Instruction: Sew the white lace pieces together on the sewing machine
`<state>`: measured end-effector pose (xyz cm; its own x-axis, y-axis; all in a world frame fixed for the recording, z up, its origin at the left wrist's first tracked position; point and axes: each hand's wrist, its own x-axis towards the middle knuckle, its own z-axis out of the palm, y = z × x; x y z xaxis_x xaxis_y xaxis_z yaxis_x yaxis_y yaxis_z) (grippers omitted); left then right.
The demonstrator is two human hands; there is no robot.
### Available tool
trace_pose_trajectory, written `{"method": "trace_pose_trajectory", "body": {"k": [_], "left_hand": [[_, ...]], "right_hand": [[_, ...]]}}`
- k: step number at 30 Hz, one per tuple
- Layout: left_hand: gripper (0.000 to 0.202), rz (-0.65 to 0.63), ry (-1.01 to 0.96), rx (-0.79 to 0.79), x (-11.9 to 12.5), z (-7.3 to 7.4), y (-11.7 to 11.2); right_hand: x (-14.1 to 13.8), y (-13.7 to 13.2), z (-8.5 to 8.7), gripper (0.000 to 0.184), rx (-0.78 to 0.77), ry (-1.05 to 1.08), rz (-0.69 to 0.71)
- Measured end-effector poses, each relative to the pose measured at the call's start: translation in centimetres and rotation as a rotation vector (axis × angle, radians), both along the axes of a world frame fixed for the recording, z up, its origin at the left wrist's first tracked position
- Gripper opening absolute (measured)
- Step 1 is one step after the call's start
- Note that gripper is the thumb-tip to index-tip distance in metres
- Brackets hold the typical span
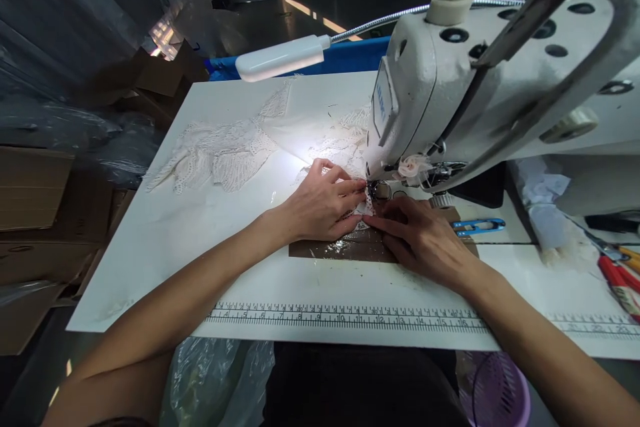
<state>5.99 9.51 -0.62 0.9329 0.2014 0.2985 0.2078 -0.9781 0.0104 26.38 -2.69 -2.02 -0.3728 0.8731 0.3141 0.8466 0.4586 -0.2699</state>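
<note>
Two hands (330, 203) (420, 233) at lace (368, 207); sewing machine (425, 93), blue snips (481, 226) near

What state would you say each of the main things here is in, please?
Left hand: fingers extended, palm down
Right hand: partly curled, index finger extended
Lace between hands: partly covered
Lace at left: spread out, rumpled
Lamp: apparently lit
Sewing machine: running or not, unclear
Blue snips: lying down, blades unclear
Purple basket: partly hidden
</note>
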Motion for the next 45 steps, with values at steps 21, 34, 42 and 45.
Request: {"method": "trace_pose_trajectory", "body": {"k": [21,34,42,45], "left_hand": [[0.038,0.033,0.098,0.017,0.1,0.2,-0.5],[0.04,0.078,0.161,0.123,0.3,0.8,-1.3],[0.039,-0.006,0.128,0.089,0.1,0.3,-0.2],[0.041,-0.009,0.132,0.072,0.0,0.4,-0.2]], "right_hand": [[0.2,-0.4,-0.6,0.034,-0.013,0.097,-0.018],[0.1,-0.2,-1.1,0.038,-0.02,0.087,-0.019],[0.0,-0.2,-0.9,0.037,-0.02,0.106,-0.015],[0.0,-0.2,-1.0,0.036,-0.028,0.113,-0.027]]}}
